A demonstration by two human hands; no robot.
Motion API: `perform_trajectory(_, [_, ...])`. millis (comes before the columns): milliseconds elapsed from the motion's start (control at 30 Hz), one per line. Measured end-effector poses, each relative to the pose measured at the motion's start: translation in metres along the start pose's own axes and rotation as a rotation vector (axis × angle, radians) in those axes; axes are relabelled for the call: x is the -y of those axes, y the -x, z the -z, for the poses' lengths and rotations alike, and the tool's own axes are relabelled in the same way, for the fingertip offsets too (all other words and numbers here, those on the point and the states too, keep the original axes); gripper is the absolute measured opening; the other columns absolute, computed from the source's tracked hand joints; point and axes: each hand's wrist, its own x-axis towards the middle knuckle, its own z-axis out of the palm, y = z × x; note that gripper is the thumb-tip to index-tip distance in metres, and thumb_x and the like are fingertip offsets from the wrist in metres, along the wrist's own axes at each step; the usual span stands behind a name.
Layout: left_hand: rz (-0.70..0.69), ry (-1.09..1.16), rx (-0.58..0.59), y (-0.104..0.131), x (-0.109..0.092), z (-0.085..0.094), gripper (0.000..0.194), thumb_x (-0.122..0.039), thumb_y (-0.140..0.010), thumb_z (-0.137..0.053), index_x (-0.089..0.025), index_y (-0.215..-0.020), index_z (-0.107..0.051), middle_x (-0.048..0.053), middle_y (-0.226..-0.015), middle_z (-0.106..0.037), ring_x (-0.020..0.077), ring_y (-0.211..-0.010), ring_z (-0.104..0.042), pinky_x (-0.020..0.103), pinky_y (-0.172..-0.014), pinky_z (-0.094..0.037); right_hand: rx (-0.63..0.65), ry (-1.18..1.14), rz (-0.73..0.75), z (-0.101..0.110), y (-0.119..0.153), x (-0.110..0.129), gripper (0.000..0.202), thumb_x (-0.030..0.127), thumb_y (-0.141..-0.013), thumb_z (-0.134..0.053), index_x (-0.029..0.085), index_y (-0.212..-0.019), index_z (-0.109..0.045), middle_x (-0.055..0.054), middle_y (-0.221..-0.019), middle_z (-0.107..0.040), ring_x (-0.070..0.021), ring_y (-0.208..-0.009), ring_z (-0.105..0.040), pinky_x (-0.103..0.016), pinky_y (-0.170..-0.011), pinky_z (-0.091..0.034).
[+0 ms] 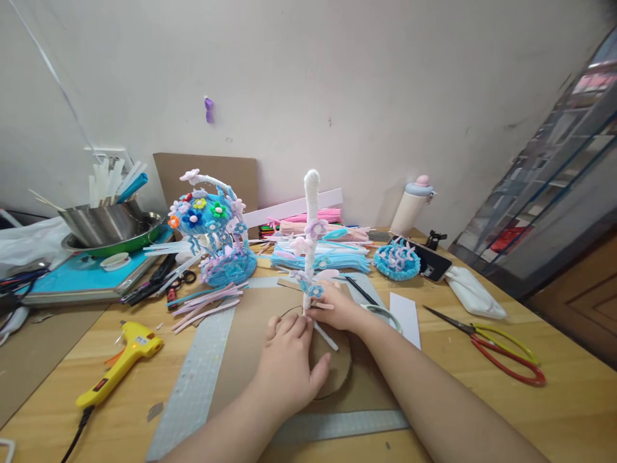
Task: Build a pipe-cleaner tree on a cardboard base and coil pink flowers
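A white fuzzy stem (312, 199) stands upright in front of me, with pink, lilac and blue pipe-cleaner flowers (317, 227) up its side. Its base rests on a round cardboard disc (332, 376). My right hand (340, 307) reaches round from behind with its fingers closed on the lower stem; the far fingers are partly hidden. On the disc lies my left hand (292, 357), fingertips at the foot of the stem and thumb apart. A short white pipe-cleaner piece (326, 336) sticks out from the base between the two hands.
A yellow glue gun (120, 363) lies left, red-and-yellow-handled scissors (501, 350) right. Behind are a blue flower-covered ornament (209, 231), bundles of pipe cleaners (321, 257), a blue fuzzy piece (398, 259) and a phone (434, 262). Cardboard covers a cutting mat (193, 386).
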Motion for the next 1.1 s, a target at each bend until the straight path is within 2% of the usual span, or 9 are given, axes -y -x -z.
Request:
perform_trajectory(267, [-0.013,-0.005,-0.04,-0.0017,0.0009,0.0,0.044,-0.04,-0.081,-0.053,-0.019,-0.12,-0.054,0.008,-0.117,-0.061,0.027,-0.117,-0.045,0.048,-0.103,-0.018,0.007,-0.041,0.06,0.0018,-0.0003,-0.003,0.006,0.021,-0.077,-0.062,0.022,-0.08,-0.067,0.001,-0.082,-0.065,-0.0195,-0.085,-0.056,-0.03,-0.077,-0.035])
perform_trajectory(567, [-0.037,-0.014,-0.027,-0.0029,0.0032,0.0003,0.042,-0.04,-0.081,-0.052,-0.019,-0.118,-0.056,0.007,-0.12,-0.06,0.0264,-0.119,-0.044,0.047,-0.103,-0.02,-0.024,0.014,0.065,0.0011,0.0018,-0.0047,0.009,0.027,-0.076,-0.062,0.022,-0.081,-0.068,0.0,-0.082,-0.065,-0.019,-0.082,-0.056,-0.029,-0.072,-0.033])
perform_trajectory(833, [-0.039,-0.007,-0.02,-0.0022,0.0039,0.0008,0.043,-0.04,-0.081,-0.053,-0.021,-0.119,-0.055,0.007,-0.124,-0.058,0.0265,-0.12,-0.044,0.047,-0.104,-0.021,-0.041,0.099,0.068,-0.0016,0.0025,-0.0038,0.012,0.03,-0.076,-0.06,0.021,-0.072,-0.068,-0.004,-0.088,-0.066,-0.0248,-0.091,-0.053,-0.035,-0.08,-0.028])
perform_trajectory(1100, [-0.033,0.002,-0.039,-0.0018,0.0032,0.002,0.047,-0.042,-0.078,-0.055,-0.02,-0.119,-0.056,0.008,-0.12,-0.06,0.0273,-0.116,-0.045,0.046,-0.103,-0.023,-0.035,0.146,0.094,0.0025,0.0039,0.0023,0.014,0.032,-0.08,-0.058,0.023,-0.081,-0.069,-0.004,-0.093,-0.067,-0.0259,-0.101,-0.05,-0.036,-0.084,-0.025])
